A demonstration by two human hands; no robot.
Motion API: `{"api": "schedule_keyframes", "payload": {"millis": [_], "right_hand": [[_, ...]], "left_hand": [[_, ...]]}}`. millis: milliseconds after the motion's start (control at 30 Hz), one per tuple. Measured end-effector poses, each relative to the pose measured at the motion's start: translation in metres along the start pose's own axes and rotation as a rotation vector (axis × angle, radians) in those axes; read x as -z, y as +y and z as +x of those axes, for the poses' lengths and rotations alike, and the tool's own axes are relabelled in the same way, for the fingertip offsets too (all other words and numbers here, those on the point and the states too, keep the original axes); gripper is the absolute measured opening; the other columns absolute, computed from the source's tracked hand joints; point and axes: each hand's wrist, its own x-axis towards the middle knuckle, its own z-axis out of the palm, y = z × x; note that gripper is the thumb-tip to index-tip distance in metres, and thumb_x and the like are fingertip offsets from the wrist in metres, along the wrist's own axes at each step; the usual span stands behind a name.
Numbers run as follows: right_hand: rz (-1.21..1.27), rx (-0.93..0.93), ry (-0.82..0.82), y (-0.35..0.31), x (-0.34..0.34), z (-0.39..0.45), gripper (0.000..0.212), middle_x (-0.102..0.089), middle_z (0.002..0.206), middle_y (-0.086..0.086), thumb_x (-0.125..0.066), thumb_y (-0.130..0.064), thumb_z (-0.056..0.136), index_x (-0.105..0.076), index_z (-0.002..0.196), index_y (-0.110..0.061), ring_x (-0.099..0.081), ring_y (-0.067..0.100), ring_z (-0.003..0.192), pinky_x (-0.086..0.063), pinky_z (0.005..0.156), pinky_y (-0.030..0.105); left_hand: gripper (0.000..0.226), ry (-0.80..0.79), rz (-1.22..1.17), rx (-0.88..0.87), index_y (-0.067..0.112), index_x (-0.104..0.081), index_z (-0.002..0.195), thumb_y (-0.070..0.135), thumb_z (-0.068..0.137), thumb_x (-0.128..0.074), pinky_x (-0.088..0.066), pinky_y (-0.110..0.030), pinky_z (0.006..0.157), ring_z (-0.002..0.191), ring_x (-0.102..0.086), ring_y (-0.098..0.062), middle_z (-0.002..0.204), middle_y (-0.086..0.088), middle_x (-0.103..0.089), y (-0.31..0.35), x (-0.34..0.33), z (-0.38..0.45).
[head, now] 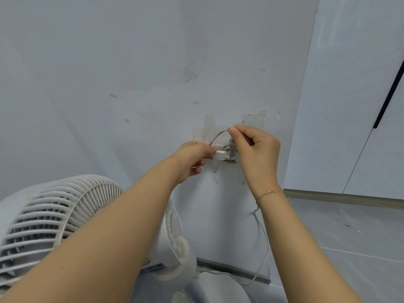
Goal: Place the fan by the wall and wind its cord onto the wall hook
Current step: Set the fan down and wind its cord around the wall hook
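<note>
Pinching the white plug [220, 153] of the cord [263, 248], left hand [192, 159] has thumb and forefinger clamped on its near end; the other fingers curl under. Right hand [254, 149] pinches a cord loop at its top, thumb and forefinger tips together on it, loop arcing from those tips down-left to the plug. Wall hook [231, 153] sits between the 2 hands, just beyond the left fingertips, mostly hidden; cord turns bunch around it. Clear tape [254, 119] patches lie on the wall [131, 62] above the right fingers. Slack cord hangs below the right wrist, which wears a thin bracelet [270, 193], down to the fan [65, 215] base. Fan stands against the wall, below and left of both hands.
</note>
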Motion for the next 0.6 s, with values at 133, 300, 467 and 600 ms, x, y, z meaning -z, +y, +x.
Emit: {"api": "schedule_keyframes", "payload": {"millis": [133,300,467,600], "right_hand": [[0.138,-0.15,0.06,0.005,-0.003,0.003,0.017,-0.057,0.05,-0.012,-0.066,-0.021,0.086,-0.073,0.073,-0.014,-0.048,0.007,0.054,-0.044,0.06,0.026],[0.189,-0.218,0.142,0.014,0.009,0.007,0.012,-0.055,0.045,-0.021,-0.066,-0.021,0.087,-0.074,0.083,-0.014,-0.045,0.0,0.048,-0.041,0.058,0.017],[0.172,-0.215,0.202,0.02,0.026,0.009,0.016,-0.052,0.043,-0.02,-0.065,-0.022,0.087,-0.075,0.088,-0.01,-0.044,-0.001,0.047,-0.039,0.055,0.011],[0.138,-0.198,0.212,0.021,0.038,0.008,0.016,-0.052,0.045,-0.021,-0.065,-0.022,0.087,-0.075,0.086,-0.01,-0.044,-0.001,0.049,-0.039,0.057,0.012]], "left_hand": [[0.019,0.015,-0.022,-0.004,0.018,-0.06,0.098,0.012,0.08,-0.064,-0.036,-0.019,0.047,0.058,-0.041,-0.01,0.09,0.001,-0.064,0.001,-0.001,0.001],[0.016,0.019,-0.038,-0.045,0.018,-0.058,0.094,0.008,0.083,-0.064,-0.039,-0.02,0.052,0.064,-0.047,-0.009,0.087,0.003,-0.056,0.001,-0.002,-0.002],[0.015,0.027,0.114,-0.216,0.013,-0.064,0.102,0.016,0.087,-0.065,-0.039,-0.016,0.058,0.067,-0.051,-0.007,0.083,0.005,-0.058,-0.001,0.0,-0.007],[0.016,0.083,0.239,-0.443,0.002,-0.071,0.098,0.01,0.086,-0.064,-0.042,-0.006,0.054,0.061,-0.049,-0.005,0.072,0.003,-0.058,-0.004,-0.002,-0.004]]}}
